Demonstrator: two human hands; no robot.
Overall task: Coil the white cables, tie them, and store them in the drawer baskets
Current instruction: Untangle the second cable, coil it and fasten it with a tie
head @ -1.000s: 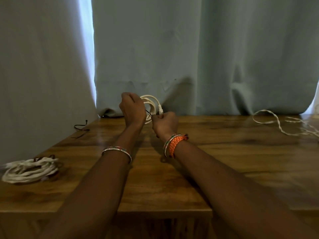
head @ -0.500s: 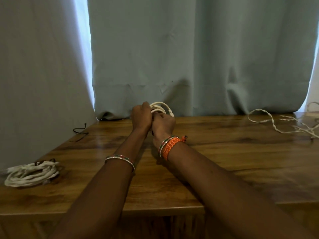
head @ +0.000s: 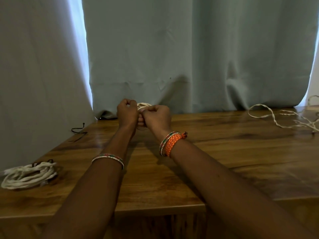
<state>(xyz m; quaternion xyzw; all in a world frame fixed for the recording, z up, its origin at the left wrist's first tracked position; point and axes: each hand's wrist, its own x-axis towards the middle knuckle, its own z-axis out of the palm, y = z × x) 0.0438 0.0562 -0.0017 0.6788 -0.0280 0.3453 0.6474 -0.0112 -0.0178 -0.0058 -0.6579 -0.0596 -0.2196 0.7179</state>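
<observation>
Fingers (head: 126,102) of my left hand (head: 127,112) are curled tight, and those of my right hand (head: 156,116) are curled too, knuckles touching, both closed around a small white cable coil (head: 143,105) held up at the far middle of the scene; I cannot tell exactly how each finger pinches it, since only its top loops show between the fists. Largest behind everything I see the pale curtain (head: 189,54), hanging down to the far edge. Below it the wooden tabletop (head: 224,161) spreads across the view. On its near left lies a tied bundle of white cable (head: 28,175). At the far right a loose white cable (head: 276,118) trails uncoiled. Far left sits a thin dark tie (head: 78,129). An orange woven band (head: 171,144) wraps my right wrist, a beaded bangle (head: 108,158) the left forearm.
</observation>
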